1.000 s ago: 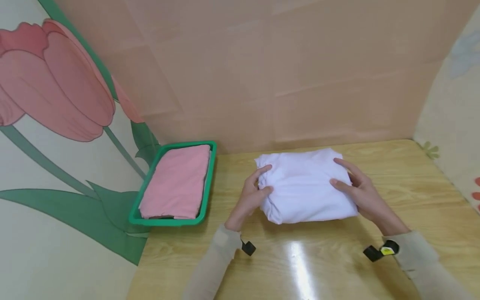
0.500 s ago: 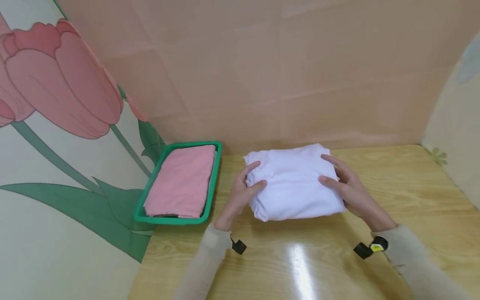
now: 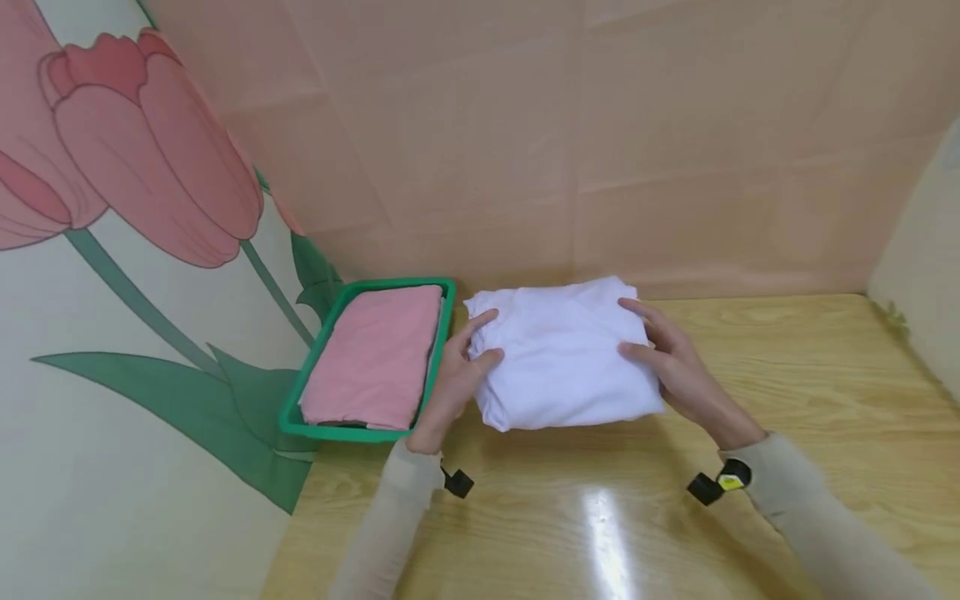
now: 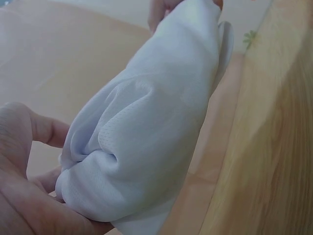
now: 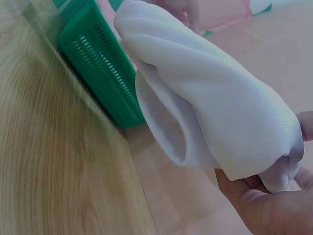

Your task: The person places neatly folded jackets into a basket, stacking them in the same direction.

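A folded white garment (image 3: 562,354) of thin, finely perforated cloth is held up above the table between both hands. My left hand (image 3: 456,375) grips its left end, thumb on top and other fingers around the side and beneath. At the opposite end my right hand (image 3: 678,367) holds it the same way. Both wrist views show the garment raised off the wood, with a loose fold hanging underneath in the right wrist view. To the left, a folded pink cloth (image 3: 375,354) lies in a green basket (image 3: 442,333), close beside my left hand.
The basket has slotted side walls and stands against the tulip-painted wall (image 3: 161,158) at the left. A wood-grain table (image 3: 540,517) extends to the right. Behind it rises a wall covered in plain pinkish-tan sheeting (image 3: 487,142).
Both hands have carried the white garment leftward, nearer the basket, keeping the same grip. The head view has shifted slightly, so basket and wall appear further right.
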Demonstrator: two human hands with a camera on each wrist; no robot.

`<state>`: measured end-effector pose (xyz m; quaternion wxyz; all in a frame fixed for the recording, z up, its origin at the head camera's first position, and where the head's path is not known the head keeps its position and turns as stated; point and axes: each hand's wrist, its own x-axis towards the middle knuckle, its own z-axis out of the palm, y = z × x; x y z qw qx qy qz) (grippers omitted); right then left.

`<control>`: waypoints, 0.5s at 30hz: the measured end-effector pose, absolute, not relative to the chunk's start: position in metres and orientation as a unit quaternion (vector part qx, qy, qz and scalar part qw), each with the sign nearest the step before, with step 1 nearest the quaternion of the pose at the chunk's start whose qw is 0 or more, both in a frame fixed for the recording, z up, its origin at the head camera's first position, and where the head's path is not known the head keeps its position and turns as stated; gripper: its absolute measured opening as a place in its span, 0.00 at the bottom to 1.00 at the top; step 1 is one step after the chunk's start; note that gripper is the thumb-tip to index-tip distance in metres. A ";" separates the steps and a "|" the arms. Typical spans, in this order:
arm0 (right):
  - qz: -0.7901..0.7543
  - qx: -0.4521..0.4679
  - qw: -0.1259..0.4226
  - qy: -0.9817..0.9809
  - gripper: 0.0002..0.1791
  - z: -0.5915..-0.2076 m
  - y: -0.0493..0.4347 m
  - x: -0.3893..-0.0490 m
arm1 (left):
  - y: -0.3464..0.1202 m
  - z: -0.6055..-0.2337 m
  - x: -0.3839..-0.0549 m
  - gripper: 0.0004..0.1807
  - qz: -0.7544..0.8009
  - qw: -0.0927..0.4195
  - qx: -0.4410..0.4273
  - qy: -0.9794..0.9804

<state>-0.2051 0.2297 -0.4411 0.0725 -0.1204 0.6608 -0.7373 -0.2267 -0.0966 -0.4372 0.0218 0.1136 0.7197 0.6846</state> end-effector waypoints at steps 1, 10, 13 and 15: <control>-0.739 -0.125 0.073 0.658 0.38 -0.441 0.227 -0.206 | -0.100 -0.436 -0.227 0.34 0.680 0.020 0.110 0.725; -0.710 -0.155 0.090 0.680 0.39 -0.434 0.202 -0.217 | -0.132 -0.426 -0.231 0.37 0.629 0.021 0.097 0.771; -0.707 -0.163 0.097 0.681 0.40 -0.431 0.190 -0.222 | -0.145 -0.423 -0.231 0.37 0.623 0.027 0.083 0.778; -0.712 -0.167 0.101 0.674 0.41 -0.430 0.183 -0.225 | -0.152 -0.421 -0.232 0.37 0.625 0.033 0.073 0.777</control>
